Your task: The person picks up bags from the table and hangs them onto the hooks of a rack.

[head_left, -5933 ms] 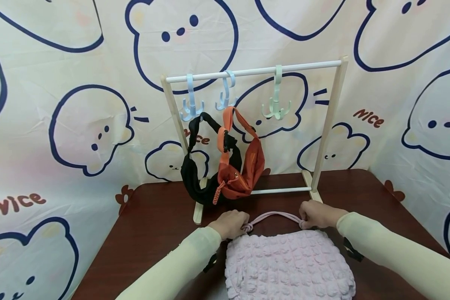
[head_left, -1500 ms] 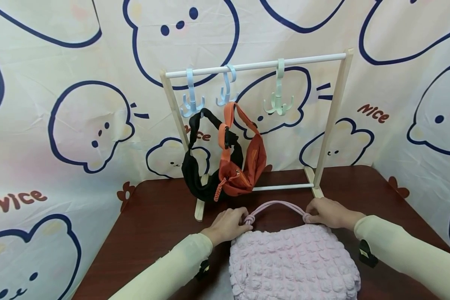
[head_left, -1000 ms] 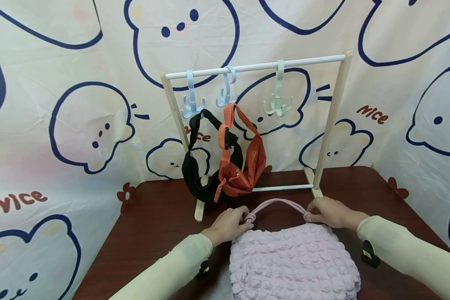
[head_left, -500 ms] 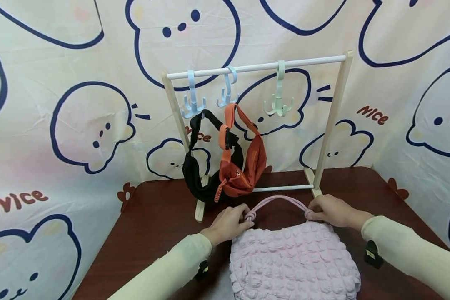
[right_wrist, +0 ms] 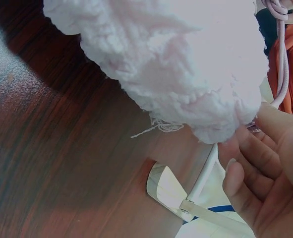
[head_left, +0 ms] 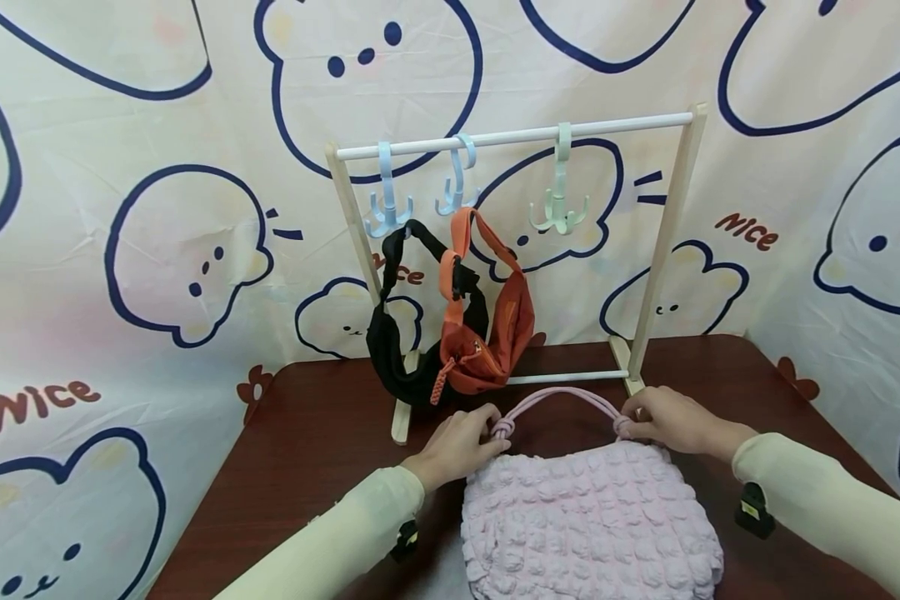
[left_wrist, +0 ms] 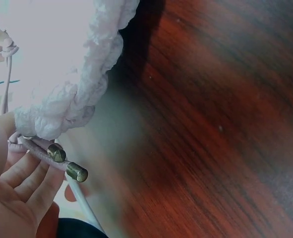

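In the head view a pale pink puffy handbag (head_left: 592, 525) stands low at the front, its cord handle (head_left: 566, 390) arching upward. My left hand (head_left: 453, 446) pinches the knotted left end of that handle. At the opposite knot my right hand (head_left: 671, 421) pinches the cord between thumb and fingers. The left wrist view shows two metal-tipped cord ends (left_wrist: 77, 172) lying across the left fingers. Seen from the right wrist, the fingers (right_wrist: 255, 163) of the right hand are at the bag's upper corner, where the bag (right_wrist: 186, 64) partly hides the grip.
Behind the bag stands a wooden rack (head_left: 656, 250) with a white top rail (head_left: 517, 135). Two blue hooks (head_left: 387, 196) and one green hook (head_left: 560, 187) hang from it. A black bag (head_left: 390, 354) and an orange bag (head_left: 487, 342) hang at its left, above the brown table (head_left: 270, 467).
Since the oldest frame, the handle and both hands have risen a little in view, the right hand also shifting right. Lately the bag's top has edged slightly upward, both hands keeping hold.
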A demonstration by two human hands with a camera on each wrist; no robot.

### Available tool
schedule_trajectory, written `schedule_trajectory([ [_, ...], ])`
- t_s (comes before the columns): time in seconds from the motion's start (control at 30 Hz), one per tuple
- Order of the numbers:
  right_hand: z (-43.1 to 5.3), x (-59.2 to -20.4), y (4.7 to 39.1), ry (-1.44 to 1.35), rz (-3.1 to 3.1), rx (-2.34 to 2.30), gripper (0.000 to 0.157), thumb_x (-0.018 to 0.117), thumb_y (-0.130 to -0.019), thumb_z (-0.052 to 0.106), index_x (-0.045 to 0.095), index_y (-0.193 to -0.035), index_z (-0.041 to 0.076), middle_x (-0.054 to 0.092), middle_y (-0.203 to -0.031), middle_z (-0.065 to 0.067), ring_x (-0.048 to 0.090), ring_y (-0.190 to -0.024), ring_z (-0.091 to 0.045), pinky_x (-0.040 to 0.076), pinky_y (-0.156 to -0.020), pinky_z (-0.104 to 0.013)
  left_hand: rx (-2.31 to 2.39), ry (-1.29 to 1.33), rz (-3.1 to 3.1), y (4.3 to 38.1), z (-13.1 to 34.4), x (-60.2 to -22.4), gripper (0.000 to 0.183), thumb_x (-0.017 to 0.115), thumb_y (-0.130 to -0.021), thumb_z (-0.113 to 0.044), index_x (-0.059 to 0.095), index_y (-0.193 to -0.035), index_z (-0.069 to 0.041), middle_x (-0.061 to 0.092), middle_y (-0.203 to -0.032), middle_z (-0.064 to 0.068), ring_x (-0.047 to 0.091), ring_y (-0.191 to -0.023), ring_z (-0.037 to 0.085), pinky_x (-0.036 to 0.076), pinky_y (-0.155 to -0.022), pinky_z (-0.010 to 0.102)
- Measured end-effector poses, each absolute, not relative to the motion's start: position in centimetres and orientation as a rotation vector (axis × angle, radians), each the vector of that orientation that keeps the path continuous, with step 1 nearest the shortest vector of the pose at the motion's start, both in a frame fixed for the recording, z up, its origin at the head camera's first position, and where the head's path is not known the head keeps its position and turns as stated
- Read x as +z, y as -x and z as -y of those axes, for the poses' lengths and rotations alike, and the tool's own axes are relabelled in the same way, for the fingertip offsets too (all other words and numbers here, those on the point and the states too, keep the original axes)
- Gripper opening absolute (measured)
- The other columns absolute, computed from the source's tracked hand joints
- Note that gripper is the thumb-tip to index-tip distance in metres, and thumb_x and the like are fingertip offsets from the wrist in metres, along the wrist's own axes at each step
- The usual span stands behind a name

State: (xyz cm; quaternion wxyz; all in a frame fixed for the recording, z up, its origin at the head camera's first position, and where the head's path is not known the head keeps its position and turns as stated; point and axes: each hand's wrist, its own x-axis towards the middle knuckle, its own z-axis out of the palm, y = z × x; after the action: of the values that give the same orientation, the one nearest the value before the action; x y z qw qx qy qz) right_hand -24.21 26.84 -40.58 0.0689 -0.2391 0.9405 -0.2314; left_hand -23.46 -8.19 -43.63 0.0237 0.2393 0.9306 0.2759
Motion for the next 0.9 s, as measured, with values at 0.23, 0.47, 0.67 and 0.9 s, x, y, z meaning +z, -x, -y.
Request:
schedule_trajectory([
  [0.23,-27.1,-40.4,24.1,0.719,-2.831,-0.708,0.015,0.074,-0.092,0.023,0.077,-0.102,0.013,0.069,-0.081,0.005,0.057,-0.067,-0.008,0.046,-0.058,-0.023,0.852,-0.760,-2.887,23.3,8.2,-43.4,0.027,0.071,-0.095,-0.037,0.061,-0.114,-0.020,0.058,-0.078,-0.006,0.049,-0.057,0.004,0.037,-0.050,0.021],
  [0.47,-27.3,-40.1,24.0,0.703,-2.841,-0.713,0.016,0.073,-0.092,0.019,0.076,-0.104,0.010,0.069,-0.080,0.002,0.059,-0.066,-0.009,0.048,-0.057,-0.023,0.862,-0.769,-2.894,23.2,8.2,-43.0,0.028,0.071,-0.095,-0.037,0.061,-0.114,-0.020,0.058,-0.078,-0.006,0.049,-0.056,0.003,0.038,-0.050,0.021],
  [0.67,-27.6,-39.6,23.9,0.699,-2.830,-0.731,0.020,0.073,-0.092,0.018,0.076,-0.108,0.007,0.070,-0.082,0.000,0.061,-0.067,-0.011,0.049,-0.058,-0.024,0.881,-0.775,-2.893,23.1,8.0,-42.5,0.028,0.072,-0.095,-0.036,0.061,-0.114,-0.020,0.059,-0.077,-0.005,0.049,-0.055,0.004,0.038,-0.049,0.021],
  [0.9,-27.7,-39.2,23.9,0.721,-2.834,-0.749,0.021,0.072,-0.093,0.019,0.075,-0.109,0.007,0.070,-0.082,0.000,0.060,-0.066,-0.011,0.049,-0.057,-0.024,0.893,-0.782,-2.906,23.1,8.0,-42.3,0.025,0.071,-0.095,-0.036,0.061,-0.113,-0.020,0.058,-0.076,-0.005,0.048,-0.054,0.003,0.037,-0.048,0.020],
])
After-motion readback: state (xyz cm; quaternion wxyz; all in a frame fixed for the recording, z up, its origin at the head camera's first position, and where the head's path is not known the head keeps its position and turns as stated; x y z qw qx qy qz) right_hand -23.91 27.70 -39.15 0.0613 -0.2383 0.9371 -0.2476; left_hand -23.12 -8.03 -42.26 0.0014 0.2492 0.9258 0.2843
